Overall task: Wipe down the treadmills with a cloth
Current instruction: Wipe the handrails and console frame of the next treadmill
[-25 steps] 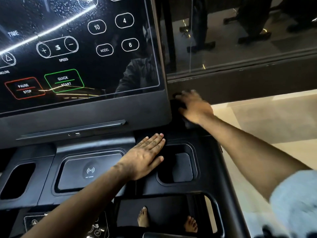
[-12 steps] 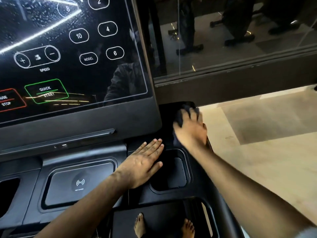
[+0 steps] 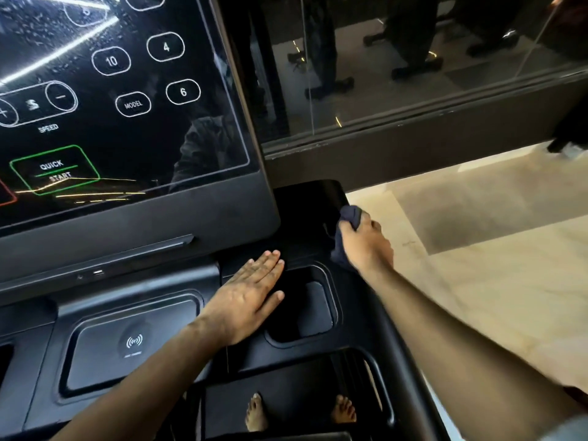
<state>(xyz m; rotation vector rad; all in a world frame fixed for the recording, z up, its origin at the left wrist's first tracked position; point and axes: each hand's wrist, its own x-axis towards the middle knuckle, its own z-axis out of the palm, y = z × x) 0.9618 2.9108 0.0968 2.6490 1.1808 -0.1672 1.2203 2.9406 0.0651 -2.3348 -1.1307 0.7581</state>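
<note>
The black treadmill console [image 3: 133, 313] fills the lower left, with its touch screen [image 3: 127, 100] above. My right hand [image 3: 366, 243] grips a bunched dark blue cloth [image 3: 348, 218] and holds it against the console's right shoulder, just right of the screen's lower corner. My left hand [image 3: 251, 297] rests flat, fingers straight, on the console between the wireless charging pad [image 3: 133, 342] and the right cup holder [image 3: 302, 307].
A glass partition [image 3: 413, 65] with a dark frame stands beyond the treadmill. Beige tiled floor [image 3: 477, 249] lies to the right. My bare feet [image 3: 257, 412] stand on the belt below the console. A handrail [image 3: 378, 377] curves at the lower right.
My right hand drew the cloth back from behind the screen's corner toward me and to the right along the console's shoulder. My left hand stayed flat in place.
</note>
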